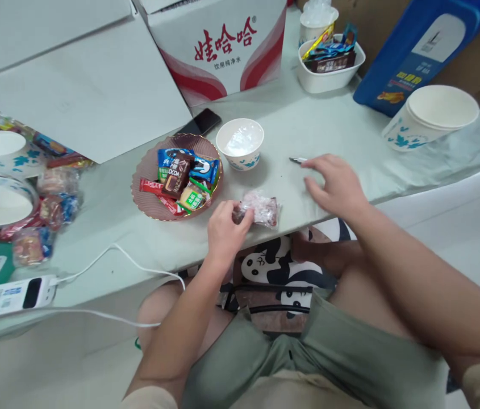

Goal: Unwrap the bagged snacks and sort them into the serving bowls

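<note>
My left hand (225, 230) is pinching a clear candy wrapper (260, 208) lying just in front of the paper cup (240, 144). My right hand (336, 184) is resting loose, fingers touching a small pen (297, 161) right of the cup. A plate of snacks (176, 177) is sitting left of it.

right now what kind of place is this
Probably a makeshift work table in a storeroom or office, not a kitchen: a bottled-water carton and flat cardboard crowd a cloth-covered table, with stacked paper bowls and a plate of wrapped snacks.
</note>
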Tool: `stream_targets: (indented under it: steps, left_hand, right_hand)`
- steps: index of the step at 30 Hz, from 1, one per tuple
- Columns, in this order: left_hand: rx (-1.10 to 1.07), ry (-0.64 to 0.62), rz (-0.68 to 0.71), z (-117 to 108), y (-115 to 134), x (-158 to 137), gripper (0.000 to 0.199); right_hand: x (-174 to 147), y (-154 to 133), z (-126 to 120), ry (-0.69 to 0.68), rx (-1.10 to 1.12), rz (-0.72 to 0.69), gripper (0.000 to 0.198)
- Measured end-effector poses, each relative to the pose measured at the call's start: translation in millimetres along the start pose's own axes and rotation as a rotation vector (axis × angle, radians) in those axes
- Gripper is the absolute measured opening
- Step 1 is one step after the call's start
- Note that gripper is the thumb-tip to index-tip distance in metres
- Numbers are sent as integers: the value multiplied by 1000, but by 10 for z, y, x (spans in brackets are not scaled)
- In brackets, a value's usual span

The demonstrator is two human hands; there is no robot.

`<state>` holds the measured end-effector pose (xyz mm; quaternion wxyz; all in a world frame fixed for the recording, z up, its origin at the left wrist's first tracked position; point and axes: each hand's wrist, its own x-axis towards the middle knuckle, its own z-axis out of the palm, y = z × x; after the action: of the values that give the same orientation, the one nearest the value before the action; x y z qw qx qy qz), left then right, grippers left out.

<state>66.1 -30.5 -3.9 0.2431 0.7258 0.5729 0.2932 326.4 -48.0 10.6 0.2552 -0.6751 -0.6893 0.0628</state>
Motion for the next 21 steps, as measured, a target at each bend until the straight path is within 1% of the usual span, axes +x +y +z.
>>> stream_targets:
  steps: [2,3,5,6,7,9,12,13,15,17,18,19,20,21]
  left_hand:
    - [-136,-54,-83,-10,-10,6,23]
    - [-237,-82,-136,-8,-15,8,22]
    - [-439,-122,-232,4,-28,8,13]
    - [-504,-129,-262,11,-37,6,11]
    - [-536,-129,-279,16,-46,2,13]
    - [-533,-117,-276,16,-66,-3,13]
    - [-507,-108,-264,-5,-107,6,9]
    - [-498,-103,-269,-13,-125,15,8]
    - [-459,-89,-286,-28,-162,33,5]
    - [-401,-86,-305,-46,-188,44,4]
    - [-365,-92,-309,-56,-192,42,4]
    - [-326,-98,-299,-67,-188,33,10]
    - [-283,-99,-266,-77,-177,19,18]
    - [-239,-89,-208,-84,-161,1,27]
  right_hand:
    - [-91,-160,62,-84,176,-184,44]
    - [-130,-238,97,-137,227,-250,49]
    - [-174,-357,161,-226,251,-315,56]
    - [-177,-389,186,-253,246,-313,54]
    - [-169,-399,203,-265,247,-296,50]
    - [-134,-362,206,-245,278,-237,39]
    - [-86,-195,132,-126,297,-117,23]
    - [-80,-125,90,-87,278,-56,18]
    - [-84,13,-10,-45,210,114,10]
    - [-106,106,-116,-26,115,280,6]
    - [-119,122,-163,1,63,326,7]
    - [-134,114,-200,36,18,332,9]
    - [-146,82,-223,71,-12,295,14]
    - [-156,30,-229,95,-25,221,19]
